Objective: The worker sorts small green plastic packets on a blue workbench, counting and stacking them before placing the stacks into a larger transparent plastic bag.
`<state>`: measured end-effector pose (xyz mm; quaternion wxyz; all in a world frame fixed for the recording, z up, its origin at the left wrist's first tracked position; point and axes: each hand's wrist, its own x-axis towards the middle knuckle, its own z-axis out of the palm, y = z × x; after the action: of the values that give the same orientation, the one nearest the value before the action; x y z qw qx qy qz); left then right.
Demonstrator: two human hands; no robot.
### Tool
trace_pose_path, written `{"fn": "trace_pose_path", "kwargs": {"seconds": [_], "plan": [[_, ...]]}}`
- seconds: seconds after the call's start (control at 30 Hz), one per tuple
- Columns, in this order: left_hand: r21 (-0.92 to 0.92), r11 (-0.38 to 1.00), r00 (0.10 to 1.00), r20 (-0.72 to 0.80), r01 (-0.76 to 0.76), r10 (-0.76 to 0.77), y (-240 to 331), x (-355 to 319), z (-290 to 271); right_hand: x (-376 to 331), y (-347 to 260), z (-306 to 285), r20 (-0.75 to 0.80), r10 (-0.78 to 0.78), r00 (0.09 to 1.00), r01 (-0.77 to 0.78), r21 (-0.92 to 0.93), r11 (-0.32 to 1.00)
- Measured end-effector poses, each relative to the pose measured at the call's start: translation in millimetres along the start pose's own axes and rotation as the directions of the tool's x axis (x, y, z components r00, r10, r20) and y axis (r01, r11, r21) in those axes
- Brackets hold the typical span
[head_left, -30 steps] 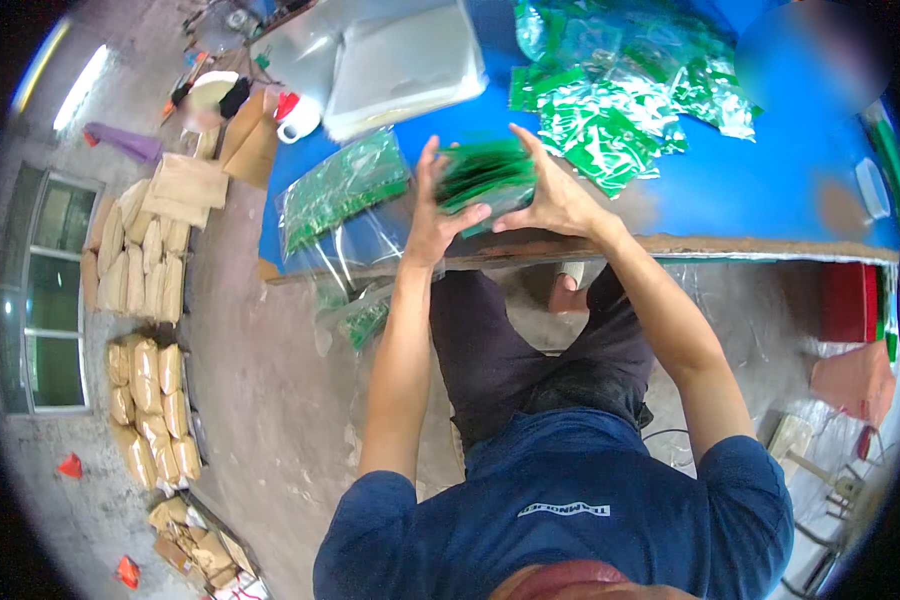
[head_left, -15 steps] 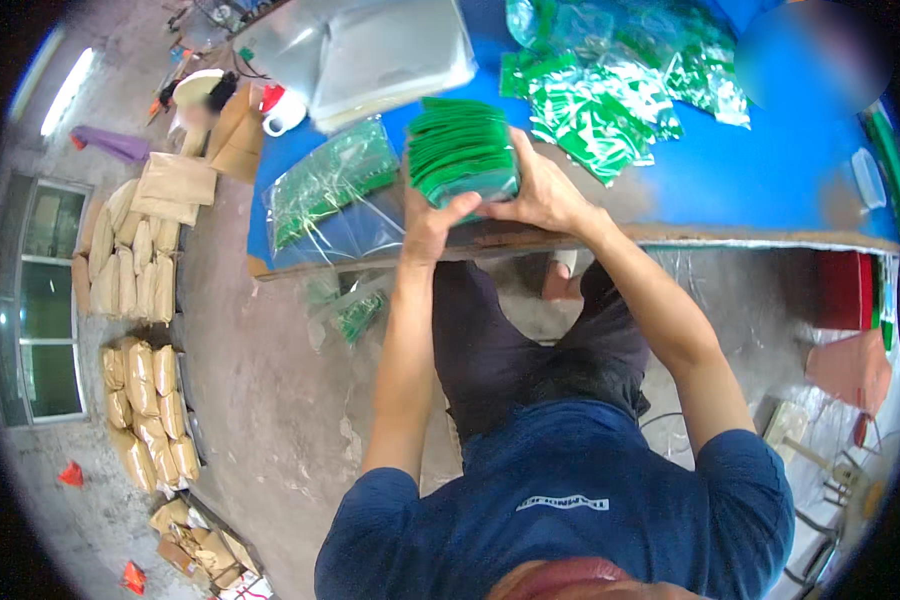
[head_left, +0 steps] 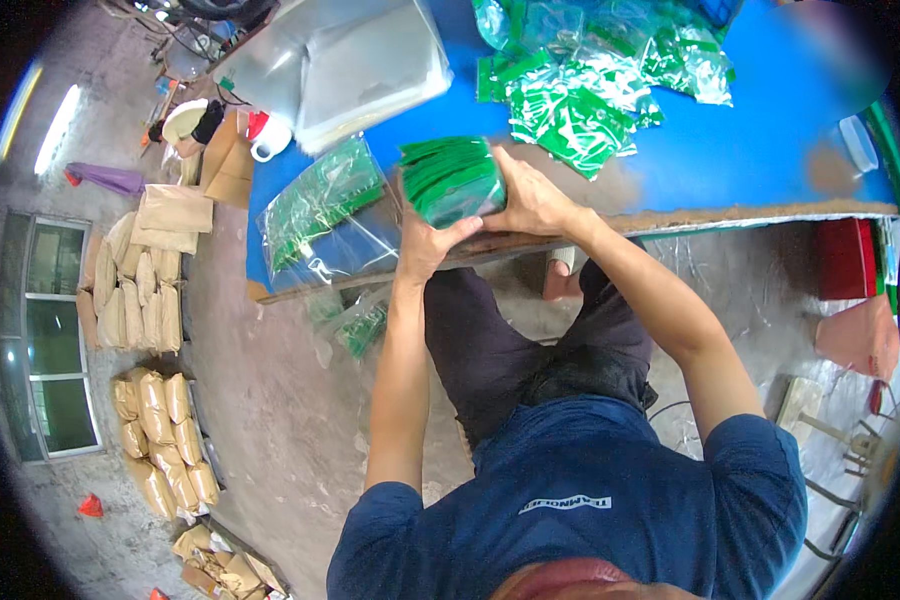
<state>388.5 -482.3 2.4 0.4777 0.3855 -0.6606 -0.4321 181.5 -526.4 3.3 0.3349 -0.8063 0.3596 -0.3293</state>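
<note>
A thick stack of green-topped clear plastic packets (head_left: 452,178) stands at the front edge of the blue table, gripped between both palms. My left hand (head_left: 425,242) presses its left side, with the thumb lying across the lower front. From the other side my right hand (head_left: 532,195) clasps it, its thumb meeting the left thumb at the bottom. Beside the stack, on the left, lies a large clear bag (head_left: 330,215) filled with similar green packets. Beyond the right hand spreads a loose heap of shiny green packets (head_left: 580,115).
Flat clear plastic bags (head_left: 370,75) lie piled at the back left, near a white mug (head_left: 268,138). Another clear bag with green pieces (head_left: 360,330) hangs below the table edge. Brown paper parcels (head_left: 160,435) line the left floor; a red bin (head_left: 847,258) stands right.
My hands, still around the stack, have come slightly lower in view, and its packets lean differently. The head view has shifted, moving the table and floor items with it.
</note>
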Motion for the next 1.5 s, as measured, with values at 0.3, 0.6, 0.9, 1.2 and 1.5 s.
{"fn": "trace_pose_path", "kwargs": {"seconds": [0.3,0.6,0.9,1.2,1.5], "plan": [[0.217,0.976,0.999,0.039,0.006,-0.015,2,8,-5,-5,3,-6,-0.015,-0.161,0.987,0.161,-0.006,0.987],[-0.433,0.893,0.975,-0.116,0.122,-0.189,20,-31,6,-29,-41,-25,0.001,-0.009,1.0,0.009,0.166,0.986],[-0.446,0.891,0.996,0.031,0.089,-0.085,13,-69,15,-77,-67,38,0.773,-0.277,0.57,-0.818,0.504,-0.278],[-0.918,0.39,0.997,-0.053,-0.071,0.058,52,-75,36,-86,-40,-11,0.635,0.092,0.767,-0.635,0.772,-0.035],[-0.848,0.529,0.883,-0.262,-0.018,-0.39,46,-106,54,-89,-60,-1,0.252,0.215,0.943,-0.314,0.468,0.826]]}}
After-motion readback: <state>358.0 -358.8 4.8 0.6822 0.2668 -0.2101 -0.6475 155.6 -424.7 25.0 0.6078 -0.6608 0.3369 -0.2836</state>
